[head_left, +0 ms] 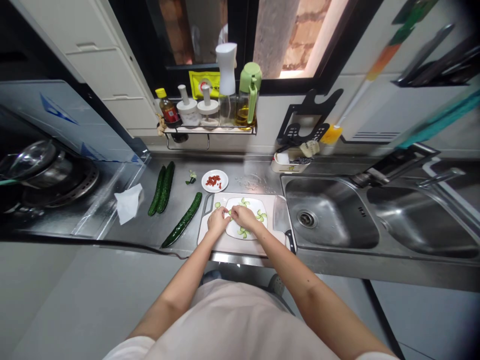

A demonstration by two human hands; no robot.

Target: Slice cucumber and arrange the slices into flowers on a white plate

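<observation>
My left hand (218, 220) and my right hand (243, 217) meet over the left side of a white plate (233, 231), fingers pinched around a small cucumber slice (230, 212) that is mostly covered by the fingertips. Several fanned cucumber slices (260, 215) lie in pinwheel shapes on the plate. The plate rests on a cutting board (225, 245). Left of it on the board is a loose cucumber piece (217, 205). On the board's right side lies a cleaver (279, 212), its black handle toward me. A small white dish (204, 182) behind the board holds red bits resembling goji berries (213, 180).
Whole cucumbers (182, 220) and cucumber trimmings (191, 177) lie on the steel counter to the left, near a white paper towel (128, 204). A double sink (333, 212) is on the right. Bottles and jars stand on a wall rack (213, 131); a stove (56, 180) is far left.
</observation>
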